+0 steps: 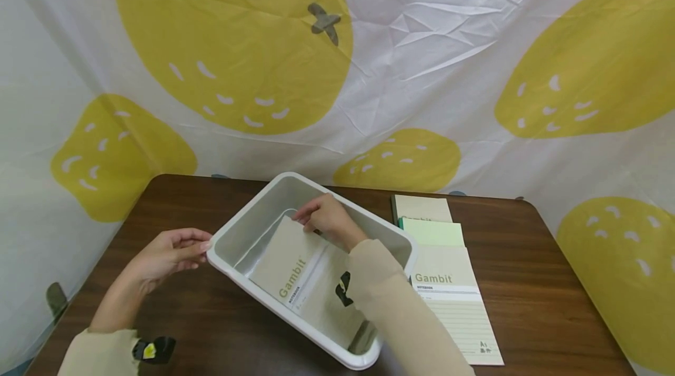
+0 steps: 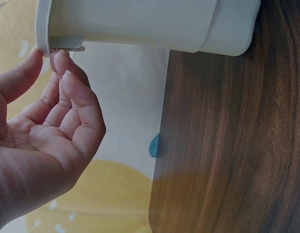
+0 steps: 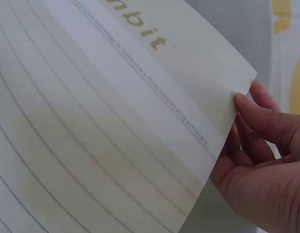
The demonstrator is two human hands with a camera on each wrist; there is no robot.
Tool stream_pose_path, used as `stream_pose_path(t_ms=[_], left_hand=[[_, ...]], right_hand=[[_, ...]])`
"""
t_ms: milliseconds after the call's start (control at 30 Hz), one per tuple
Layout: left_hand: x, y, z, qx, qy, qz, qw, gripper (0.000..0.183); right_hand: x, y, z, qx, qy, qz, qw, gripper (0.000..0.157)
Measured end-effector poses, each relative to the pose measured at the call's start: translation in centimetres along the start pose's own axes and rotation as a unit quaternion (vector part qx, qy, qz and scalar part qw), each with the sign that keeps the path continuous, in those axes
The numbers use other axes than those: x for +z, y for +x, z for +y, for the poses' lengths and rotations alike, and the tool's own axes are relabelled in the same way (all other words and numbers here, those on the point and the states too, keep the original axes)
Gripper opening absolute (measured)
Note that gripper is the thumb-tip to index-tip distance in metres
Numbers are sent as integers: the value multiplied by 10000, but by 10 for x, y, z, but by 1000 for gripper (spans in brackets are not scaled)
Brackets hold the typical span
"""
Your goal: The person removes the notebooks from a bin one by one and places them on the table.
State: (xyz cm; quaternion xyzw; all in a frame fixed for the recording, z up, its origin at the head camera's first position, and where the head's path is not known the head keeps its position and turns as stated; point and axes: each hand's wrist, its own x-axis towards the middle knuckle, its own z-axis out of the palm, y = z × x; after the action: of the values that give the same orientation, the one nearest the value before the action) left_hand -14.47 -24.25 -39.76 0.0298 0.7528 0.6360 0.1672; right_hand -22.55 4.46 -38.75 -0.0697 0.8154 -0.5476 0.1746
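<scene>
A cream Gambit notebook (image 1: 287, 259) lies tilted inside a light grey plastic bin (image 1: 311, 338). My right hand (image 1: 329, 218) reaches over the bin and pinches the notebook's edge near one corner. In the right wrist view, thumb and fingers of the right hand (image 3: 266, 141) hold that edge of the lined cover (image 3: 116, 111). At the bin's left corner, my left hand (image 1: 171, 256) pinches the rim. The left wrist view shows the left hand (image 2: 53, 121) with thumb and fingertips on the rim of the bin (image 2: 140, 22).
Right of the bin, several notebooks (image 1: 453, 317) overlap on the dark wooden table (image 1: 538, 288), one with a pale green cover (image 1: 435, 232). A white curtain (image 1: 422, 71) with yellow fruit prints hangs behind the table.
</scene>
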Motion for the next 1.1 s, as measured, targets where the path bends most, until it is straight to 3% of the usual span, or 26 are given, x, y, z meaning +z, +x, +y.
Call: stream_pose_path(t_ms=[400, 600, 833, 1100], left_hand=[[-1, 1, -2, -14, -49, -37, 10000, 39], [-2, 1, -1, -32, -75, -25, 10000, 37], [-1, -1, 1, -39, -29, 22, 10000, 38], [0, 1, 0, -49, -58, -5, 10000, 36]], right_hand=[[-35, -21, -34, -367, 518, -60, 9980, 32], [-47, -30, -58, -530, 606, 139, 9967, 32], [-60, -39, -87, -591, 1213, 290, 9904, 33], [-98, -54, -128, -863, 1412, 726, 9835, 32]])
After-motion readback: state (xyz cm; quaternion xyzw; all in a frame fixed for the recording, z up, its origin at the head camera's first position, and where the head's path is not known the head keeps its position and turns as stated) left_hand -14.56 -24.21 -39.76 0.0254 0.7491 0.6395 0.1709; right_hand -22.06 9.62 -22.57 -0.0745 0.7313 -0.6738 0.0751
